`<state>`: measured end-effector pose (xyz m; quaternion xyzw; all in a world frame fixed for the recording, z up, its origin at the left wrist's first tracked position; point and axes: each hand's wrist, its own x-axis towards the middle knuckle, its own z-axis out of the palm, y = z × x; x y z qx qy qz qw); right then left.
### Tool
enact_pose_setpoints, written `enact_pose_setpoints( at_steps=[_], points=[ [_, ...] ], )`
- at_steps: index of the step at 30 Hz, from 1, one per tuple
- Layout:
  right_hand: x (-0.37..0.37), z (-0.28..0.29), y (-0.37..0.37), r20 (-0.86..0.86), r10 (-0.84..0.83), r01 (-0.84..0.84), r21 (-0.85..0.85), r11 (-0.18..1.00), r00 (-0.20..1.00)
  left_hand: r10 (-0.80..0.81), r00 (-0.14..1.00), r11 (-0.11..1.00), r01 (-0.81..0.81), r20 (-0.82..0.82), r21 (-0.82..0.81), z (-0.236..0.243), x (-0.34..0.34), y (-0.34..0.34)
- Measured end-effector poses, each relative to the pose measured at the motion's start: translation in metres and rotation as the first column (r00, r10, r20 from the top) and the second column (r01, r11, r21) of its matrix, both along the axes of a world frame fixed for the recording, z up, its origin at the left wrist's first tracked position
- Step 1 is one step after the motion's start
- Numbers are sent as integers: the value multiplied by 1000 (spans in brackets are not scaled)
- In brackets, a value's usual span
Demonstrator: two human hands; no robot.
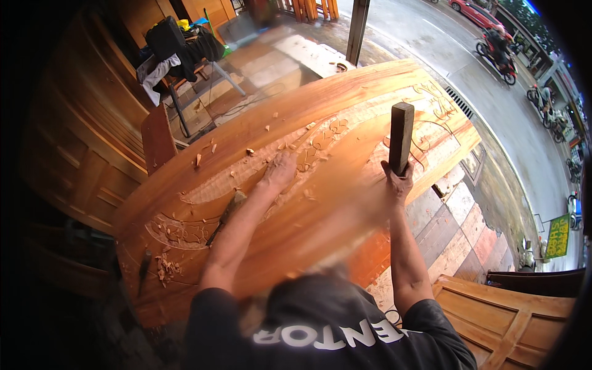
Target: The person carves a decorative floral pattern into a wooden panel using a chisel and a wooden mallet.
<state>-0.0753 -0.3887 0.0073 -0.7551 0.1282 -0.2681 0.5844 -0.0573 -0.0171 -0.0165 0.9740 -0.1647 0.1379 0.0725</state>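
Observation:
A large wooden panel (345, 197) with carved scroll and leaf patterns lies in front of me. My left hand (281, 170) rests on its carved band, fingers curled; whatever they may hold is hidden. My right hand (399, 182) is raised over the panel's right part, wrapped round the lower end of a dark, square-sided wooden block (401, 135) that stands up from the grip. Partly behind my left forearm lies a tool with a thick wooden handle (234, 203). A dark slim tool (145, 266) lies near the panel's left end. Wood chips (166, 269) are scattered about.
Panelled doors (92, 166) lean at the left, and another door (505, 320) lies at the lower right. A cluttered stand (176, 61) is at the back left. Beyond a metal post (357, 31) runs a street with a motorbike (497, 57) and a red car (478, 13).

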Motion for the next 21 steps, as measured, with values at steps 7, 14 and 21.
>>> enact_pose_setpoints(
  at_steps=[7, 14, 21],
  points=[
    [3, -4, -7, -20, -98, 96, -97, 991, 995, 116, 734, 958, -261, -669, -120, 83, 19, -18],
    [6, -7, 8, -32, -68, 64, -123, 990, 997, -9, 786, 1000, -1, -618, -16, 38, 32, 10],
    [7, -21, 1, 18, -14, 18, -226, 974, 1000, 258, 864, 840, -421, -432, -342, 69, 7, 42]
  ],
)
